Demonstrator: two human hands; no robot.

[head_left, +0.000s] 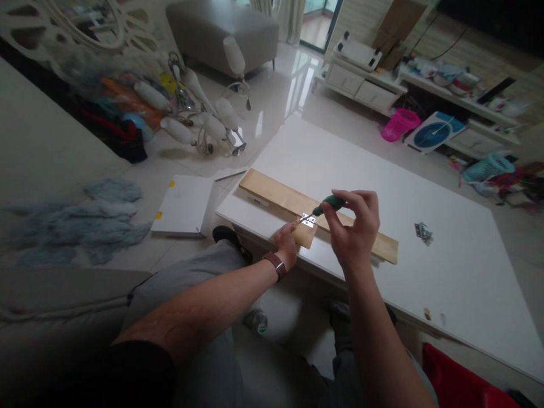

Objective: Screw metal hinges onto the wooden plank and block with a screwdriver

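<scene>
My right hand (357, 226) pinches the green handle of a screwdriver (329, 205) between thumb and fingers. The shaft slants down to the left across a silver metal hinge (307, 220). This hinge lies where a short wooden piece (304, 237) meets a long wooden board (276, 192). At the left edge of the short piece, my left hand (287, 241) has its fingers closed near the screwdriver's tip. Whatever lies between those fingertips is too small to make out. Both wooden parts rest along the near edge of a white table (340, 153).
Loose metal hinges (423, 233) lie on the table's right side. A white panel (185, 204) is on the floor at left, near a grey fluffy heap (106, 221). Beyond stands a lamp fixture (208, 122). A bottle (256, 321) is below the table edge; a red object (459, 377) sits lower right.
</scene>
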